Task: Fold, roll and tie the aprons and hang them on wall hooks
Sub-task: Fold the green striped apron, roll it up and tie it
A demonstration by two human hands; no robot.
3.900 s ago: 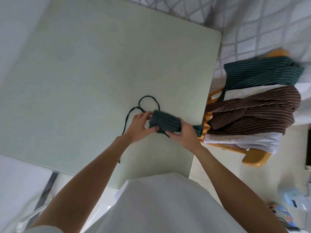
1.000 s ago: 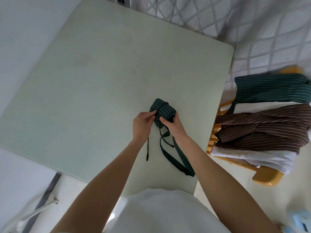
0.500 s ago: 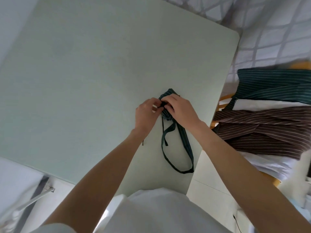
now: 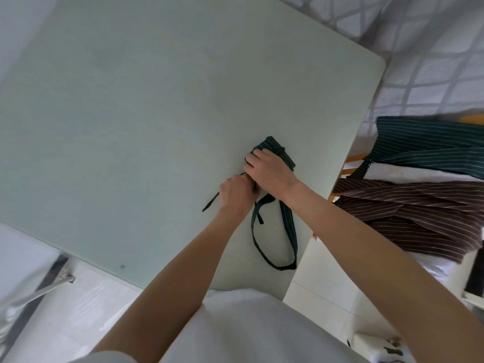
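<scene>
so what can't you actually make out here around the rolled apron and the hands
Head view only:
- Knot on the rolled green apron: hidden under the right hand, so tied or not is unknowable.
- Left hand fingertips: turned away, grip on the thin tie unseen.
- Apron stack on the chair: cut off by the right edge, count unclear.
- Wall hooks: out of frame.

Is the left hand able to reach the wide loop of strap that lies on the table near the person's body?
Probably yes. The strap loop lies bare on the table, just beside the left hand, nothing between them. But the left hand now pinches a thin tie and must let it go first.
</scene>
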